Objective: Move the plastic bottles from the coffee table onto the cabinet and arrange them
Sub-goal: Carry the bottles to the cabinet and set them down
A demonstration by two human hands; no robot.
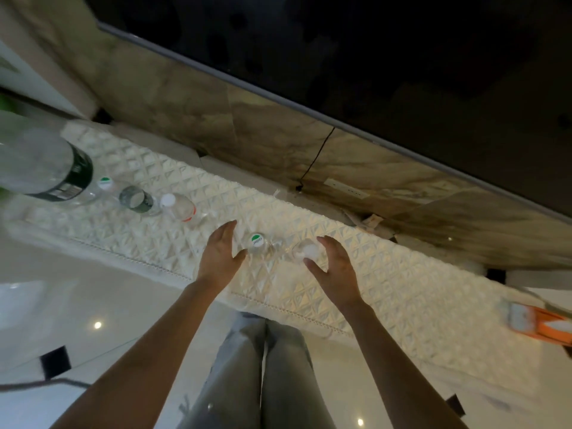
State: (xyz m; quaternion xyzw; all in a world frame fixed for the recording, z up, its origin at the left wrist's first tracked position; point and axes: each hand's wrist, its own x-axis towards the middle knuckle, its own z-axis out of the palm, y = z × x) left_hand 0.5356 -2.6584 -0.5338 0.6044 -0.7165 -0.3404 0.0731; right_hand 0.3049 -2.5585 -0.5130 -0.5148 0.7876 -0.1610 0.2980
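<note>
Two small clear bottles stand upright on the cabinet between the open hands — the left hand [220, 254] with fingers straight just beside the green-capped bottle [257, 243], the right hand [332, 265] with fingers spread and loosely curved near the white-capped bottle [305, 252], neither gripping. They look empty, so I'd judge them light, thin-walled and easy to tip — best held round the body. Three more bottles [139, 198] line the quilted cloth [356, 289], under a dark television [371, 57] on a marble wall
</note>
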